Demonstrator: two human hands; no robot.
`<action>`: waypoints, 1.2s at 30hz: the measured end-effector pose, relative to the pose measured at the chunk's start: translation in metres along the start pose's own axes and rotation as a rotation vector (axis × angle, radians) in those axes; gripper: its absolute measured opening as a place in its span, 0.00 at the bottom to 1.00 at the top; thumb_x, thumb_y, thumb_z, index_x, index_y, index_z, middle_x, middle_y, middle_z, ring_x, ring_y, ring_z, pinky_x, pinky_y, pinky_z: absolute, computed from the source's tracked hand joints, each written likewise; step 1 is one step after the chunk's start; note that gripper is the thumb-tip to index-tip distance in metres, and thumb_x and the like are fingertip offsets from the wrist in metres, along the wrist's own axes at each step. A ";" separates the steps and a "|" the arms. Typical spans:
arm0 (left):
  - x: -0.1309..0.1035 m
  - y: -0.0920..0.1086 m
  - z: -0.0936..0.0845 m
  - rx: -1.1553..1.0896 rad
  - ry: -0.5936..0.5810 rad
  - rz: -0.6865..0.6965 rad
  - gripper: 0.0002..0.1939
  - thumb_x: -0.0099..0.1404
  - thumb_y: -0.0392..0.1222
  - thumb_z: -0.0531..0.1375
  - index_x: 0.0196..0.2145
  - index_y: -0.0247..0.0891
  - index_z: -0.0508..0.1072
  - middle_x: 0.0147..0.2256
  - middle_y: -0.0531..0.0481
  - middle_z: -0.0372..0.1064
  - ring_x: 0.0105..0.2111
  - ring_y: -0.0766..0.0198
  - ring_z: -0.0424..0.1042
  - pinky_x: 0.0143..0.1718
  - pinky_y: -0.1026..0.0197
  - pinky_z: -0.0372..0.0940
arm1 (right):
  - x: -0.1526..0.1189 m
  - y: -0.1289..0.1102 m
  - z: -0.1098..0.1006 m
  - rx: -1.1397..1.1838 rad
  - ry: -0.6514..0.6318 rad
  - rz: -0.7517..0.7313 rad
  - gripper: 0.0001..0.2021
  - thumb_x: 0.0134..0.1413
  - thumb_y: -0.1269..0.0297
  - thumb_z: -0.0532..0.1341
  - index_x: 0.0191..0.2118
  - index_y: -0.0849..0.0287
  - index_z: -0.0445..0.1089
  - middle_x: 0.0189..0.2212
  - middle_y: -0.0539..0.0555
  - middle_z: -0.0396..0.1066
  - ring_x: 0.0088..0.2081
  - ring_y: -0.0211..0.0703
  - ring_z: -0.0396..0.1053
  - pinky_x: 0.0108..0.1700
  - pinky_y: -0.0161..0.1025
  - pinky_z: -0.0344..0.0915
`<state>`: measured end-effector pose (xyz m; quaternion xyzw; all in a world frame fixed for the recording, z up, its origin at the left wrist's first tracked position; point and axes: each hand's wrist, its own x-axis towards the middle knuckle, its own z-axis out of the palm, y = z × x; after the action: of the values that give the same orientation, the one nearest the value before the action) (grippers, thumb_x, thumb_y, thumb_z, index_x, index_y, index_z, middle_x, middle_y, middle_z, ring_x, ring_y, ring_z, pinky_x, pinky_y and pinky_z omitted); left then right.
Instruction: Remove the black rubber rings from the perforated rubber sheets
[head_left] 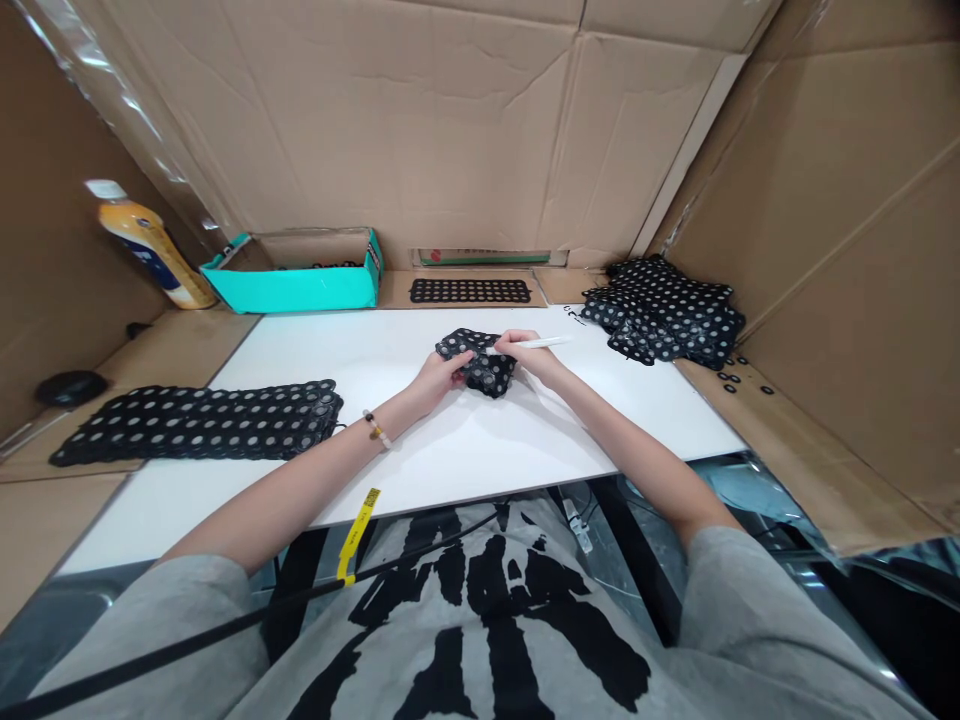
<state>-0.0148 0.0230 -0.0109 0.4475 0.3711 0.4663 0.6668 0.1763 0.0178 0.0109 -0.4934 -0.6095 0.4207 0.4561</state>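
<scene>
Over the middle of the white board [420, 440], my left hand [442, 378] grips the left side of a small black sheet dotted with light round spots [487, 378], thumb on top. My right hand [517, 350] is closed around a slim white pen-like tool [544, 343]. Its tip reaches the face of the sheet, near my left thumb. What the tip does there is too small to make out. A stack of similar black dotted sheets [202, 422] lies on the board to the left of my left forearm.
A heap of black dotted sheets [667, 305] sits at the back right, with several small black rings [729, 377] beside it. Another sheet [470, 291] lies at the back. A turquoise box [292, 290], an orange bottle [154, 245] and a black mouse-like object [71, 387] are at left. Cardboard walls surround the board.
</scene>
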 end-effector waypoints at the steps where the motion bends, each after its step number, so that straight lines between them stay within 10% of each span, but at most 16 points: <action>1: 0.000 -0.001 0.000 0.000 0.001 -0.002 0.23 0.47 0.43 0.72 0.40 0.34 0.74 0.38 0.46 0.75 0.36 0.60 0.71 0.35 0.61 0.65 | 0.000 0.000 0.000 -0.018 -0.009 -0.014 0.11 0.41 0.55 0.62 0.23 0.59 0.67 0.21 0.47 0.63 0.28 0.37 0.57 0.33 0.36 0.52; 16: 0.000 0.002 -0.001 -0.003 -0.012 -0.026 0.16 0.48 0.42 0.72 0.31 0.33 0.73 0.27 0.50 0.69 0.25 0.67 0.65 0.24 0.64 0.57 | -0.003 -0.004 0.000 -0.213 -0.037 -0.247 0.11 0.47 0.55 0.58 0.24 0.58 0.65 0.26 0.50 0.67 0.32 0.41 0.63 0.38 0.38 0.58; 27: 0.005 0.006 -0.004 0.070 -0.031 -0.044 0.17 0.49 0.46 0.72 0.27 0.30 0.73 0.26 0.48 0.71 0.24 0.67 0.66 0.24 0.64 0.58 | 0.007 -0.003 -0.016 0.035 0.123 0.080 0.07 0.37 0.61 0.62 0.20 0.59 0.70 0.31 0.53 0.75 0.39 0.46 0.69 0.47 0.41 0.62; 36: 0.010 -0.005 -0.009 0.151 -0.020 0.000 0.18 0.51 0.49 0.72 0.27 0.31 0.72 0.25 0.48 0.70 0.22 0.68 0.65 0.23 0.64 0.56 | 0.000 -0.004 0.003 -0.039 0.028 -0.025 0.08 0.43 0.61 0.62 0.20 0.58 0.69 0.44 0.57 0.76 0.54 0.51 0.68 0.61 0.46 0.54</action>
<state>-0.0189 0.0341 -0.0194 0.5011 0.3985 0.4326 0.6348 0.1721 0.0168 0.0139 -0.5003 -0.6175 0.3960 0.4600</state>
